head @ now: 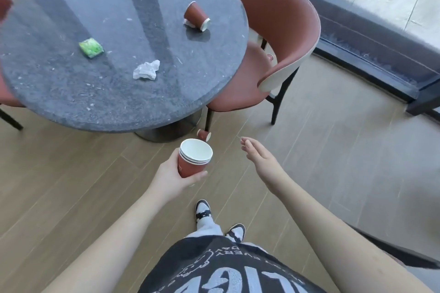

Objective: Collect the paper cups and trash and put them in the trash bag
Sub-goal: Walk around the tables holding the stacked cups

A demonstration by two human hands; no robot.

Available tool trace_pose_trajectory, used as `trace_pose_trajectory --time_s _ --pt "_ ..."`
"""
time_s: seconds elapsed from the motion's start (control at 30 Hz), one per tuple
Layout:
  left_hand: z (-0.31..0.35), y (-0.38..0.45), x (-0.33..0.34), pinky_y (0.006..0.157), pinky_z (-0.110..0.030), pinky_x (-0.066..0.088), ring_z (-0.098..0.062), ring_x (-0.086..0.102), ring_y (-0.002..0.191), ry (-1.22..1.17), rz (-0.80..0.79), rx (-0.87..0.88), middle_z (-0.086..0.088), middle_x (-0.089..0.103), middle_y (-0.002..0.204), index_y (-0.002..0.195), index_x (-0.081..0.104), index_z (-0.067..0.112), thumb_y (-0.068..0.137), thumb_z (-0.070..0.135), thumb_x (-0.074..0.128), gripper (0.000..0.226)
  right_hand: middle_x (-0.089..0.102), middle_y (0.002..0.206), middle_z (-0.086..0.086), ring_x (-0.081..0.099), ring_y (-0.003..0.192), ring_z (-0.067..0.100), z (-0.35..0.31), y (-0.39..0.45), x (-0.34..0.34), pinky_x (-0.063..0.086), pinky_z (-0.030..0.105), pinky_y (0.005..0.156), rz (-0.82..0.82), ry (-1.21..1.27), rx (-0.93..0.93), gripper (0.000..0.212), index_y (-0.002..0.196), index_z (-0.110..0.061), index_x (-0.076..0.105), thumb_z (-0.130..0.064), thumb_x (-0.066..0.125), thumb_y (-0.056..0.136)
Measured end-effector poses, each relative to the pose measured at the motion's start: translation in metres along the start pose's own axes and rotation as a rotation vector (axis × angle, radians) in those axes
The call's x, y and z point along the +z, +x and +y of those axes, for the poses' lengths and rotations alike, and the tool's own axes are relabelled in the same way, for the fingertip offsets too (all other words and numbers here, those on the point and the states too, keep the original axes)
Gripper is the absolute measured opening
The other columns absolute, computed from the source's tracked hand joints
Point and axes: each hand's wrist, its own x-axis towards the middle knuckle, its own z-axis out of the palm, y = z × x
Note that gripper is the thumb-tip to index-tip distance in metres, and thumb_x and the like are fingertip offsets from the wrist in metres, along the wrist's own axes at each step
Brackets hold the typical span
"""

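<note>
Round table [71, 93], fallen cup [196, 16], chair [281, 31]

The stack of paper cups [194, 162] is brick red outside with white insides and rims; 3 white rims show. The cup on the table [196, 16] and the cup on the floor [203, 135] share that red with white rims. The round table [71, 93] is dark grey stone, speckled white. On it, the wrapper [91, 48] is bright green with a paler pattern, and the crumpled scrap [146, 70] looks whitish, perhaps clear plastic. The chair [281, 38] has a rust-red seat, cream outer shell and black legs. The floor [333, 150] is pale tan planks. The shirt [221, 269] is black with white lettering; the shoes [202, 211] are black and white.
</note>
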Motion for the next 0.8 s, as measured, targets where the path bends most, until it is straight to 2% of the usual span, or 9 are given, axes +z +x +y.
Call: trace_pose_trajectory --time_s 0.1,0.2,0.33,0.5,0.57,0.67,0.73,0.8 --pt "-0.005 0.008 -0.010 0.068 -0.001 0.044 0.020 0.057 0.096 0.011 -0.005 -0.030 0.028 0.064 0.110 0.121 0.049 0.046 0.063 0.057 0.090 0.072 0.059 0.133 -0.025 0.050 0.131 0.000 -0.010 0.015 0.006 0.036 0.041 0.117 -0.014 -0.031 -0.002 0.059 0.122 -0.050 0.061 -0.083 0.047 0.075" --pt "-0.006 0.018 -0.013 0.076 -0.004 0.041 0.018 0.054 0.103 -0.011 0.000 -0.041 0.032 0.060 0.112 0.129 0.046 0.046 0.060 0.062 0.088 0.082 0.061 0.132 -0.024 0.050 0.131 0.001 -0.015 0.030 0.009 0.036 0.040 0.117 -0.044 -0.051 0.001 0.059 0.122 -0.047 0.062 -0.081 0.048 0.076" --pt "0.001 0.030 -0.007 0.083 -0.007 0.041 0.012 0.057 0.107 -0.041 0.032 -0.061 0.031 0.061 0.116 0.131 0.047 0.042 0.063 0.058 0.089 0.082 0.062 0.130 -0.022 0.051 0.129 0.001 -0.023 0.046 0.003 0.036 0.039 0.117 -0.061 -0.065 -0.004 0.060 0.122 -0.043 0.063 -0.078 0.048 0.076" --pt "0.012 0.050 0.008 0.081 -0.005 0.040 0.024 0.053 0.104 -0.062 0.055 -0.116 0.033 0.061 0.114 0.120 0.049 0.049 0.056 0.067 0.085 0.075 0.062 0.131 -0.022 0.051 0.130 0.001 -0.023 0.081 -0.021 0.035 0.036 0.117 -0.119 -0.092 0.013 0.038 0.125 -0.040 0.062 -0.060 0.048 0.095" --pt "0.016 0.060 0.012 0.082 -0.006 0.041 0.023 0.054 0.104 -0.073 0.079 -0.147 0.033 0.062 0.114 0.114 0.048 0.055 0.053 0.071 0.083 0.072 0.061 0.131 -0.021 0.051 0.130 0.002 -0.020 0.099 -0.033 0.034 0.035 0.117 -0.146 -0.102 0.035 0.036 0.128 -0.038 0.061 -0.055 0.048 0.099" --pt "0.026 0.076 0.019 0.085 -0.008 0.041 0.024 0.053 0.106 -0.104 0.149 -0.199 0.034 0.060 0.117 0.118 0.045 0.054 0.050 0.072 0.082 0.079 0.060 0.133 -0.020 0.051 0.129 0.001 -0.019 0.128 -0.050 0.035 0.029 0.115 -0.216 -0.111 0.062 0.037 0.131 -0.034 0.060 -0.051 0.049 0.100" --pt "0.036 0.087 0.028 0.084 -0.004 0.039 0.029 0.050 0.104 -0.101 0.215 -0.215 0.037 0.057 0.116 0.124 0.043 0.049 0.049 0.074 0.080 0.088 0.060 0.132 -0.022 0.051 0.125 -0.007 -0.024 0.146 -0.062 0.035 0.022 0.106 -0.283 -0.154 0.043 0.035 0.131 -0.035 0.060 -0.050 0.050 0.100" --pt "0.047 0.097 0.042 0.080 -0.001 0.038 0.032 0.049 0.101 -0.096 0.250 -0.233 0.040 0.056 0.112 0.120 0.043 0.051 0.049 0.074 0.080 0.083 0.059 0.131 -0.024 0.049 0.117 -0.017 -0.030 0.166 -0.074 0.033 0.016 0.098 -0.325 -0.186 0.019 0.035 0.132 -0.035 0.059 -0.048 0.050 0.101"
